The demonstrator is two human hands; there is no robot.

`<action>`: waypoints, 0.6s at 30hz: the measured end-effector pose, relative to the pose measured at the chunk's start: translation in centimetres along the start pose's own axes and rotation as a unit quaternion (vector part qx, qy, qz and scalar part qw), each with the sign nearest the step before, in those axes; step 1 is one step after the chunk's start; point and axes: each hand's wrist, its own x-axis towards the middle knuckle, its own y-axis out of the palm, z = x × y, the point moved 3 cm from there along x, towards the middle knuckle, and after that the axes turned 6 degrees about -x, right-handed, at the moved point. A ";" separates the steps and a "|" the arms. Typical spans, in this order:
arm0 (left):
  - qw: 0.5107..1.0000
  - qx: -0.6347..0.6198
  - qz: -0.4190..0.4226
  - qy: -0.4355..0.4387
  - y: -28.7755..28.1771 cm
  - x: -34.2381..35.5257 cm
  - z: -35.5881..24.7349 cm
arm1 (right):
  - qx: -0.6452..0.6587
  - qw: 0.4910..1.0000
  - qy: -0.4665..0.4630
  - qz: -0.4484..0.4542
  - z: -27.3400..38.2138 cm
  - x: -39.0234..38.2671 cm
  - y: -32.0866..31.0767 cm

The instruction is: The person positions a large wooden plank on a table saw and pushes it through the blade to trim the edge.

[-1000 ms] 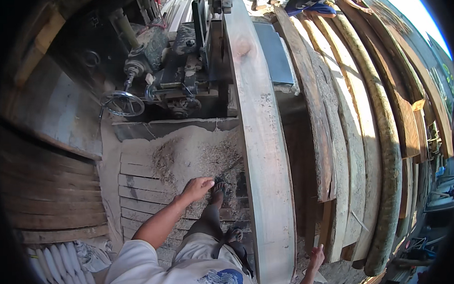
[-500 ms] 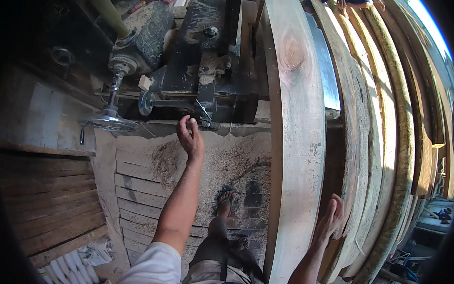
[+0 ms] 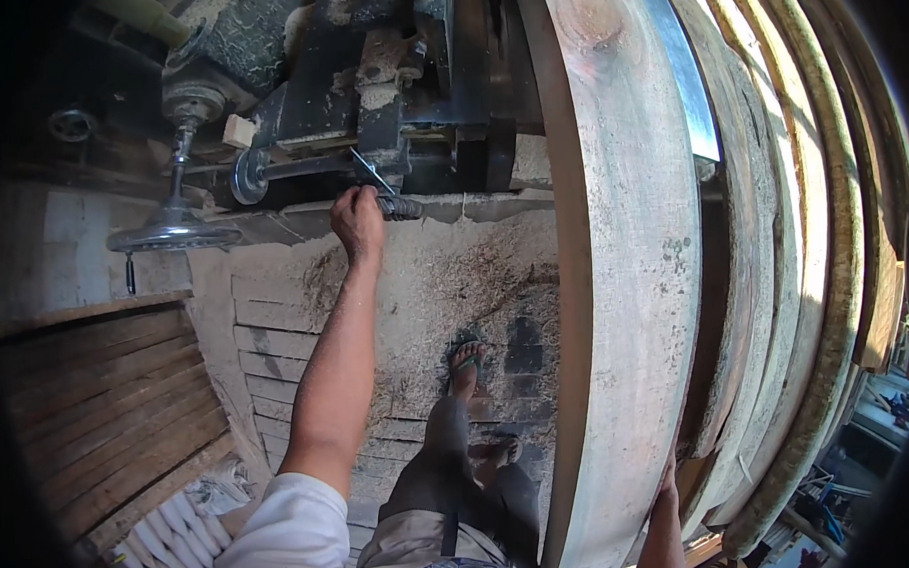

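Observation:
My left hand (image 3: 357,217) is closed on a small metal fitting at the front of the black sawing machine (image 3: 317,78), beside a thin metal lever (image 3: 371,172) and a short ribbed piece (image 3: 401,207). A chrome handwheel (image 3: 173,237) sits to its left. A long, thick pale plank (image 3: 629,258) with a knot at the far end runs front to back on my right. My right hand (image 3: 667,477) is at the plank's right edge near the lower part of the view, its fingers mostly hidden by the wood.
Several rough boards and a round pole (image 3: 833,231) lie along the right. Dark wooden slats (image 3: 108,396) and white bundled items (image 3: 168,539) are at the lower left. Sawdust (image 3: 474,263) covers the slatted floor around my sandalled feet (image 3: 467,359). A grey metal plate (image 3: 693,95) lies behind the plank.
My left hand has risen from over the floor to the machine front and closed. My right hand has moved against the plank's edge. The machine now appears closer; the other person has left the view.

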 end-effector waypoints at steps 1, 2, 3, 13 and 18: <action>1.000 -0.008 0.007 -0.015 0.1 0.1 0.2 | -0.003 1.000 0.003 -0.006 -0.9 -0.5 -0.5; 0.999 -0.021 0.014 -0.023 0.1 0.1 0.3 | -0.007 1.000 0.007 -0.013 -2.0 -1.2 -1.1; 0.999 -0.030 0.008 -0.036 0.1 0.1 0.5 | -0.010 1.000 0.011 -0.019 -3.2 -1.9 -1.7; 0.999 -0.043 0.021 -0.007 0.2 1.5 2.4 | -0.024 0.994 0.041 -0.096 -13.2 -8.1 -8.0; 0.997 -0.073 0.031 0.011 0.2 2.3 2.6 | -0.019 0.993 0.042 -0.109 -14.9 -9.3 -9.1</action>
